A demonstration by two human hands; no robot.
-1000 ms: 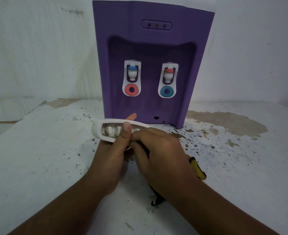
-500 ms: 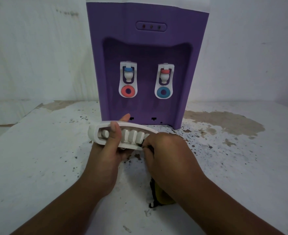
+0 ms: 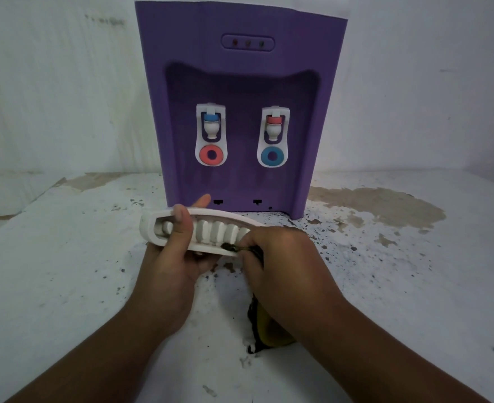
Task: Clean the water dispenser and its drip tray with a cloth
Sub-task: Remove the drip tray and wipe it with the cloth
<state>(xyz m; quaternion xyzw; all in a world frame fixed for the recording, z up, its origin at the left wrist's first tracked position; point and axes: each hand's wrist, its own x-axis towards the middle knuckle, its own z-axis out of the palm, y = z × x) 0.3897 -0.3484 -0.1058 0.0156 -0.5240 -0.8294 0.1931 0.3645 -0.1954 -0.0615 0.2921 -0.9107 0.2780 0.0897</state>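
A purple water dispenser [image 3: 240, 68] with two white taps stands at the back of the table. Just in front of it, my left hand [image 3: 173, 263] grips the white drip tray [image 3: 211, 229], thumb over its slotted top and fingers behind, holding it tilted above the table. My right hand [image 3: 283, 266] pinches a dark yellow-and-black cloth [image 3: 264, 327] against the tray's right end. Most of the cloth hangs hidden under my right wrist.
The white table [image 3: 65, 271] has peeling paint with dark flecks and a large bare brown patch [image 3: 379, 205] to the right of the dispenser. A pale wall stands close behind.
My left hand has turned the tray so more of its slots face me, and its thumb has shifted left. My right hand with the cloth slid right along the tray.
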